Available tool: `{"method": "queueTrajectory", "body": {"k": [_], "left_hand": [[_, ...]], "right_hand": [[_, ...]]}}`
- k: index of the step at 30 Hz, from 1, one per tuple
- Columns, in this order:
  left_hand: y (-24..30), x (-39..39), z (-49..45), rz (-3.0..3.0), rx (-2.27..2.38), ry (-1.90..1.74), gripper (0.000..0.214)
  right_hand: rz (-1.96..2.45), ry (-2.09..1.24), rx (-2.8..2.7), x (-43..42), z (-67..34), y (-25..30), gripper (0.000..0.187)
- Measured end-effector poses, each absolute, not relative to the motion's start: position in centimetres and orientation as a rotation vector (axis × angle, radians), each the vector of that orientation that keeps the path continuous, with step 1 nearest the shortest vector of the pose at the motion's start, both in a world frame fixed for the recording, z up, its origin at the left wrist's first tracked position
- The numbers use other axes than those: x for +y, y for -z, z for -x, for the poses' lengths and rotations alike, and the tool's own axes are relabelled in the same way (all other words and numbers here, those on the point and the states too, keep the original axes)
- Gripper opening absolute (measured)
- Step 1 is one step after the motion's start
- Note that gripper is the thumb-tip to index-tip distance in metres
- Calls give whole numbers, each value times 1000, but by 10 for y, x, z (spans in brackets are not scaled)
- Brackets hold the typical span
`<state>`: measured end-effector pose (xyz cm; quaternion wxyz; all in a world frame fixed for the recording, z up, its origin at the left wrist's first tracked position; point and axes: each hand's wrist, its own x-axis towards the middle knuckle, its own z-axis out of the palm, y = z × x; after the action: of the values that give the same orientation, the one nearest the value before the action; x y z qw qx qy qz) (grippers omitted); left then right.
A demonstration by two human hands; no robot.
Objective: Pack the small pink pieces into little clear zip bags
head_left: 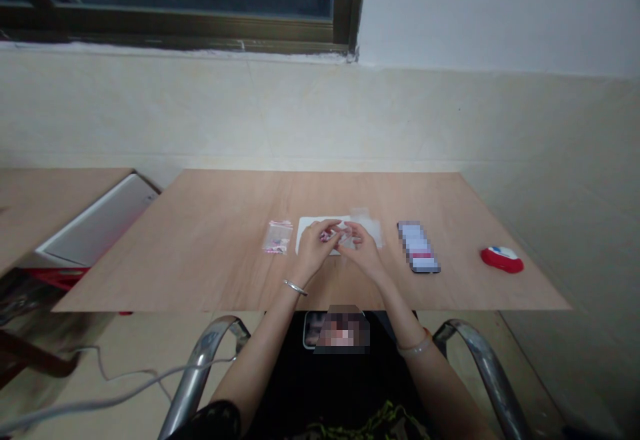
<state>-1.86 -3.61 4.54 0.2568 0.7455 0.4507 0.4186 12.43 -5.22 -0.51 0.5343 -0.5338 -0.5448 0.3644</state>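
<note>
My left hand (316, 245) and my right hand (362, 248) meet above a white sheet or board (302, 233) on the table. Between the fingertips is what looks like a small clear plastic bag (343, 234) with pinkish-purple bits by my left fingers. Both hands are closed around it, thumbs toward each other; its exact contents are too small to make out. Just left of the white sheet lies another clear zip bag (278, 237) with small pink and coloured pieces. Thin translucent plastic (367, 219) lies behind my right hand.
On the wooden table (220, 240), a phone (419, 248) lies to the right, and a red and white object (502, 260) sits farther right. Another phone (313, 329) rests on my lap. Metal chair arms (200, 360) flank me. A tiled wall (210, 113) stands behind the table.
</note>
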Motion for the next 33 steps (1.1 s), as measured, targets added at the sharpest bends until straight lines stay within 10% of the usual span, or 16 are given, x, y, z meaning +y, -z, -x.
{"method": "queueTrajectory", "body": {"k": [33], "left_hand": [[43,-24,26,-2171,1683,-764,14]], "right_hand": [[1314,-847,-1177,-49,-136,0,67]]}}
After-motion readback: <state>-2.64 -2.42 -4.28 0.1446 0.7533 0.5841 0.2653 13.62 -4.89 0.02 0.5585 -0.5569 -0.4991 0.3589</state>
